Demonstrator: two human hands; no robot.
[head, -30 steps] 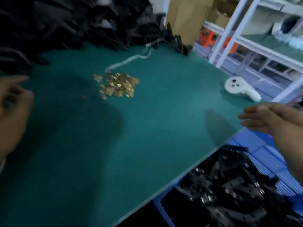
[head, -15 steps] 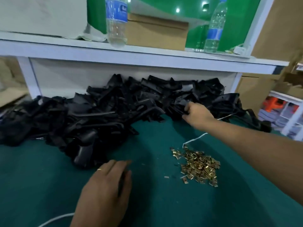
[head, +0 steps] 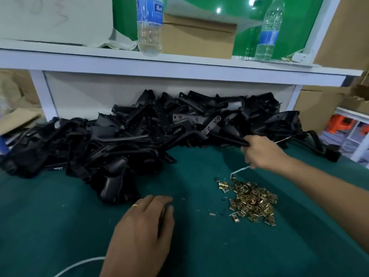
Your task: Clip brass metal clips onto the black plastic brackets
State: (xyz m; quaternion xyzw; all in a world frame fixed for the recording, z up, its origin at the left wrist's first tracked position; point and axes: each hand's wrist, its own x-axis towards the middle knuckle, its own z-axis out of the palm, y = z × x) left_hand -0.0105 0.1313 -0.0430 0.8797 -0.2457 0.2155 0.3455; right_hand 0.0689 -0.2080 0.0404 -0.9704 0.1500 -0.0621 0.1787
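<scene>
Brackets [head: 151, 136] of black plastic lie in a big heap beyond both hands, on the green table [head: 50, 226]. From the head view, the right hand [head: 261, 152] grips the end of one bracket at the near edge of the heap. Brass clips [head: 251, 202] lie in a small pile just below this hand. The left hand [head: 143, 230] rests flat on the table, fingers relaxed, left of the clips.

green-matted table [head: 60, 226], black plastic brackets [head: 139, 136] heaped from 9 to 2 o'clock, brass metal clips [head: 251, 202] piled at 3 o'clock, white cord [head: 79, 264] at 7 o'clock, left hand [head: 143, 232] resting flat at 6 o'clock
</scene>
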